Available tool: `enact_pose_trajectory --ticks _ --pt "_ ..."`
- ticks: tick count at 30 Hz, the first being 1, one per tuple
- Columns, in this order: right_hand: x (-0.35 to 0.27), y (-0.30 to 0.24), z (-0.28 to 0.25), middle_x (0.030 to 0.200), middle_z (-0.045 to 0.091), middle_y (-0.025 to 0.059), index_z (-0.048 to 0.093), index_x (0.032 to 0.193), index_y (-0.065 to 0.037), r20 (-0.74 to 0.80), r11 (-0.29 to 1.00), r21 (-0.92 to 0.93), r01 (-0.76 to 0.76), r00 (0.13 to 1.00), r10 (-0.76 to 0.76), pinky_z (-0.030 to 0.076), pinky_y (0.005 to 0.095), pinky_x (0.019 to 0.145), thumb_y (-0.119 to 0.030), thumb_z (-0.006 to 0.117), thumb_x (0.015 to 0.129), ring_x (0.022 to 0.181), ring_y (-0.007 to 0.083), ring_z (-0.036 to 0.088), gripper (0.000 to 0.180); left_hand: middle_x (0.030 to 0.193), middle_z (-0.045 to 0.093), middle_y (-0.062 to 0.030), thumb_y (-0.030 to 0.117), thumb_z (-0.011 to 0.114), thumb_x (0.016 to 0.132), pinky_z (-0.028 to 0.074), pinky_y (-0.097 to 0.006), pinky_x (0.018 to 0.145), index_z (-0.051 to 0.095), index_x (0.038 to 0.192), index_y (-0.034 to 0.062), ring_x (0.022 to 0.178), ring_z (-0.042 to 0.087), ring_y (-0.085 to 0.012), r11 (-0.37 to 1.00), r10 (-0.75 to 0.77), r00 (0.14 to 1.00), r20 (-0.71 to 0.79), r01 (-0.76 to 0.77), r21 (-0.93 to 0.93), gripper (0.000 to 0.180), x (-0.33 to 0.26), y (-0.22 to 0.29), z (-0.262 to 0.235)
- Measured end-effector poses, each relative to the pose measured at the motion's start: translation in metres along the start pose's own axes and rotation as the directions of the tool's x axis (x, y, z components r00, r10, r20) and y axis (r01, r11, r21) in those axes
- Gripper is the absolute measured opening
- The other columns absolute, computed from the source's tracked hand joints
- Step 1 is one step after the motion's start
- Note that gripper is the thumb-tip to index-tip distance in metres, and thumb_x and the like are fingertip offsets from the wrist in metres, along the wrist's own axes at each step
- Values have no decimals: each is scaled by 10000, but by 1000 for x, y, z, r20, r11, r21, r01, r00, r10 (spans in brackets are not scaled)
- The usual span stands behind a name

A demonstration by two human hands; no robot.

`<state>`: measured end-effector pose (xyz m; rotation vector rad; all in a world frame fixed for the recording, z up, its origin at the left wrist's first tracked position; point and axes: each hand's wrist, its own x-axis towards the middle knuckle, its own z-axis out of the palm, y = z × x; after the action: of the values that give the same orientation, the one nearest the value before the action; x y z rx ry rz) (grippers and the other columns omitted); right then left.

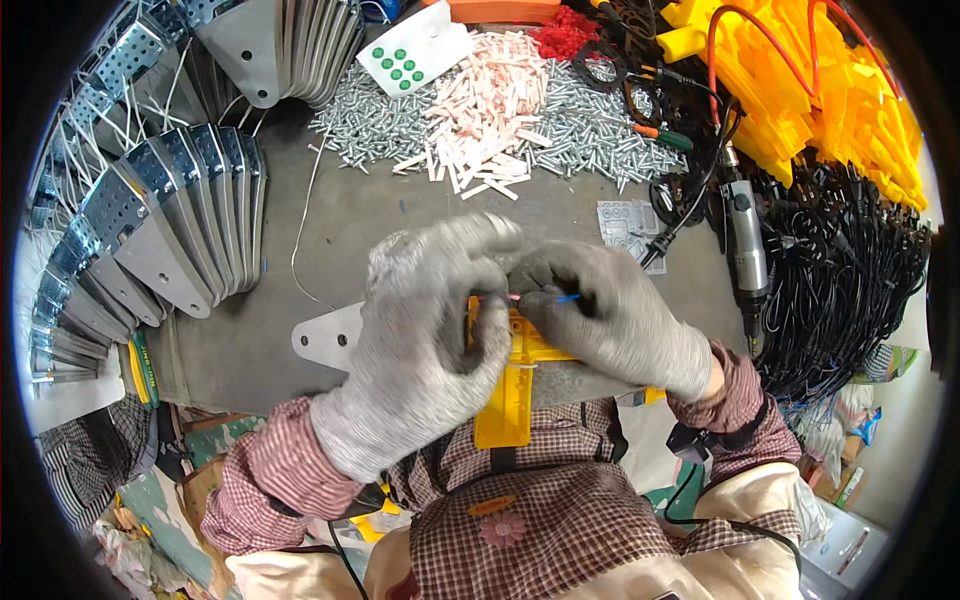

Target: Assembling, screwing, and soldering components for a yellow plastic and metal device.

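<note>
Both of my hands wear grey work gloves and meet above a yellow plastic part [503, 410] at the table's near edge. My left hand [425, 310] is slightly smeared by motion, its fingers and thumb closed; what they hold is hidden. Beside it, my right hand [610, 315] is closed in a pinch, and a thin blue piece that looks like wire [568, 298] shows at its fingers. A short pinkish bit [512, 297] shows between the hands. Partly under my left hand lies a flat grey metal plate with holes [322, 342].
Screws [375, 115] and pale strips [480, 120] are heaped at the back. Metal brackets [165, 225] stand at the left. On the right are a powered screwdriver [744, 230], black cables [840, 270] and yellow plastic parts [800, 90]. A printed sheet [628, 230] lies nearer.
</note>
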<state>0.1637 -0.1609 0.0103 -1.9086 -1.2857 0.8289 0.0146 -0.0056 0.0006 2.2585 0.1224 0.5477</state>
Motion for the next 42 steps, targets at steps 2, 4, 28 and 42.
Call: enact_pose_trajectory --ticks 2,4,28,42 --pt "-6 -9 2 950 654 116 641 1152 -68 -72 929 -329 171 976 -205 554 416 755 -190 684 896 867 329 680 286 1208 580 -128 -14 649 822 475 -405 976 615 992 19 1150 577 -285 937 -167 979 115 194 -290 177 6 -8 -3" --pt "-12 2 4 976 642 124 623 1187 -85 -83 919 -341 198 967 -239 550 422 761 -198 696 891 893 334 680 325 1221 580 -127 5 662 822 464 -403 996 617 960 27 1086 603 -283 827 -299 930 214 364 -429 148 11 -3 -5" --pt "5 12 13 878 659 168 645 999 -6 -176 982 191 7 984 27 509 390 751 -154 681 912 861 285 671 175 1248 585 -123 88 711 893 399 -399 1095 531 1318 23 1192 578 -240 820 -268 950 160 312 -479 466 1 -11 -12" --pt "8 18 12 968 671 81 672 1045 0 -131 953 300 -41 988 84 513 298 801 -116 656 959 905 138 628 145 960 647 52 259 696 713 478 -392 933 718 946 210 1006 605 -175 826 329 833 445 -482 291 239 5 12 -43"
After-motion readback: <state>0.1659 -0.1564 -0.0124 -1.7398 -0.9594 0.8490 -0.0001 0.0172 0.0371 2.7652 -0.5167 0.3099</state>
